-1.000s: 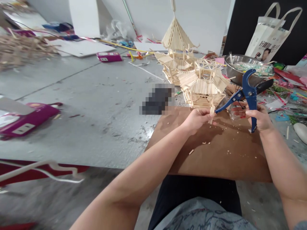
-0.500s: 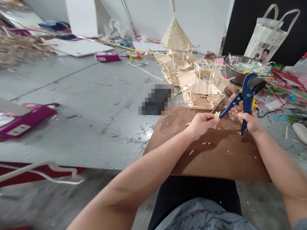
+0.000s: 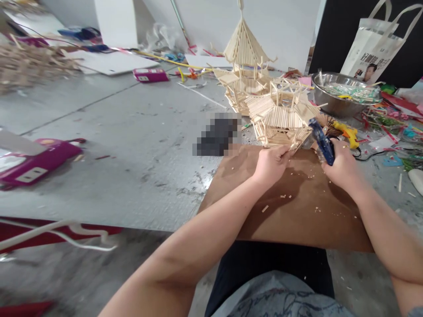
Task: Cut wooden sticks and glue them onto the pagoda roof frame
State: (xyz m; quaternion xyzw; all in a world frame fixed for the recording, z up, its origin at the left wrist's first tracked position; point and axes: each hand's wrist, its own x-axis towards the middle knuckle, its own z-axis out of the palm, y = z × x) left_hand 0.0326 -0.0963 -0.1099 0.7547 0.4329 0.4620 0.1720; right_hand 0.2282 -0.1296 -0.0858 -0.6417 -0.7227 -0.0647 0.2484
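My left hand (image 3: 271, 168) is closed in a pinch over the brown board, just in front of the smaller stick pavilion (image 3: 280, 119). It holds short wooden sticks, now mostly hidden by the fingers. My right hand (image 3: 345, 165) grips a blue pipe cutter (image 3: 322, 141) by its handles, tilted so that it shows nearly edge-on; whether its jaws are apart I cannot tell. Behind the smaller pavilion rises a taller stick pavilion (image 3: 246, 53) with a pointed roof. Small wood offcuts (image 3: 265, 208) lie on the brown board (image 3: 297, 220) under my hands.
A yellow glue gun (image 3: 348, 134) lies beyond my right hand. Farther back stand a metal bowl (image 3: 346, 101) of small packets and a white bag (image 3: 366, 53). Purple power strips (image 3: 42, 163) and a blurred-out dark object (image 3: 216, 136) rest on the grey table (image 3: 132, 132).
The cutter has turned from upright and broadside to edge-on and lower, away from the sticks. My left hand has rolled over and moved slightly left, hiding the sticks.
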